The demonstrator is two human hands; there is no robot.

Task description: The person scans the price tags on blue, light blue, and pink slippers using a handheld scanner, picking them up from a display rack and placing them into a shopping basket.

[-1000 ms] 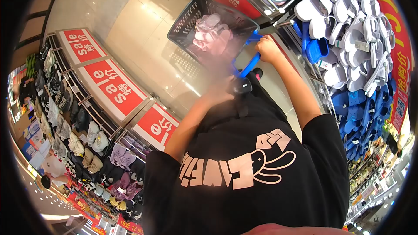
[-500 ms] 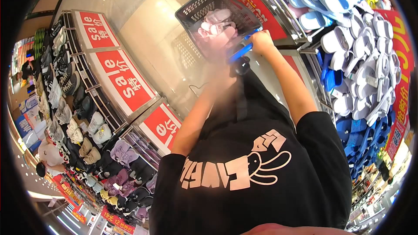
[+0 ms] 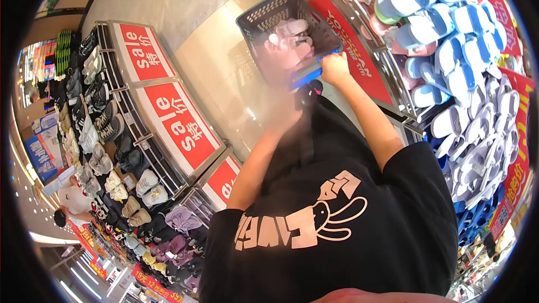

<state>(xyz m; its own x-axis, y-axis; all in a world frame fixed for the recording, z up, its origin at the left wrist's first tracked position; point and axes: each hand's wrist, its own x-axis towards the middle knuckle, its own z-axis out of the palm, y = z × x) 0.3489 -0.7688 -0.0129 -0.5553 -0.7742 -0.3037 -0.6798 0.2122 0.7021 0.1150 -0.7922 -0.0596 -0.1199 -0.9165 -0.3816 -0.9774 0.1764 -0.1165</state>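
The dark basket (image 3: 264, 19) at the top middle held pink slippers (image 3: 289, 36). A long shoe rack (image 3: 135, 134) stood on the shiny floor (image 3: 208, 73) at the left of the frame.

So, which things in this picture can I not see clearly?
Head view, left hand: smeared by blur, grip unreadable.
Head view, blue plastic handle: partly covered by the right hand closed around it.
Head view, pale pink slippers in the dark mesh plastic basket: hazy, number unclear.
Head view, person in white at left: too small.
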